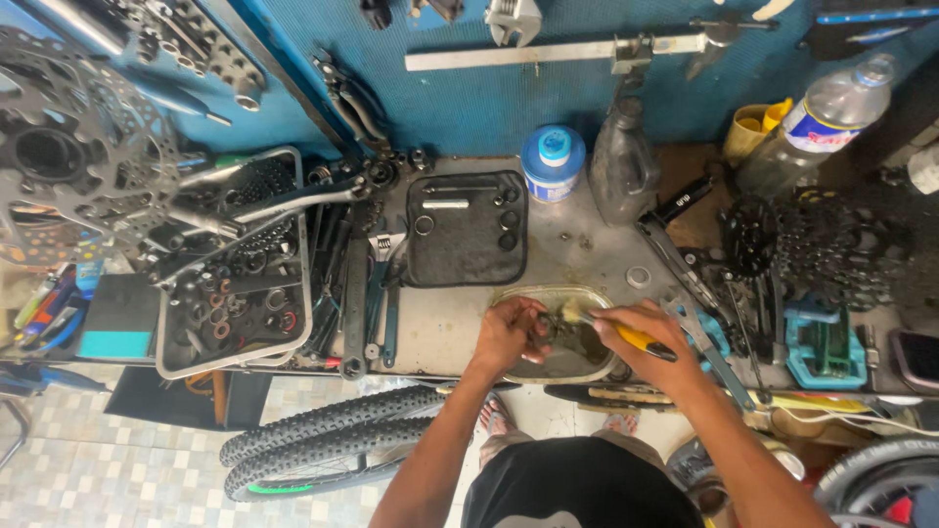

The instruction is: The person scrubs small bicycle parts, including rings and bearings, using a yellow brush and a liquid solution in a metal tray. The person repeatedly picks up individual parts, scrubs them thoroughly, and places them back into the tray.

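Black tool pouch (466, 228), blue-capped tub (553, 161) behind basin (509, 296)

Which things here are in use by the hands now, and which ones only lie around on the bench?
In use:
- left hand holding a small dark part
- right hand holding a yellow-handled brush
- shallow dish under both hands

Lying about:
- black tool mat
- tray of small parts
- blue-capped tub
- grey bottle
- cassette sprockets
- tyres

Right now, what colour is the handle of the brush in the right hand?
Yellow: the brush handle shows plainly in the head view, held in the right hand.
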